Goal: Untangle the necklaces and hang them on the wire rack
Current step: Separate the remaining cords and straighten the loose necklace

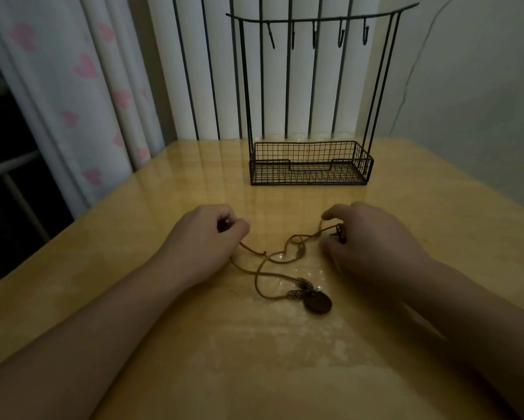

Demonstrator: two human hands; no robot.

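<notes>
Brown cord necklaces (277,259) lie tangled on the glossy wooden table (133,237) between my hands. A dark round pendant (318,303) rests at the near end of the cords, beside some metal links. My left hand (206,237) pinches one cord end between thumb and fingers. My right hand (369,234) pinches another cord part with a small dark bead at its fingertips. The black wire rack (312,165) stands behind them, with several bare hooks (315,33) on its top bar and nothing in its basket.
A white curtain with pink hearts (87,86) hangs at the left past the table's edge. Dark vertical bars and white panels (212,71) stand behind the rack. A pale wall (482,86) is at the right.
</notes>
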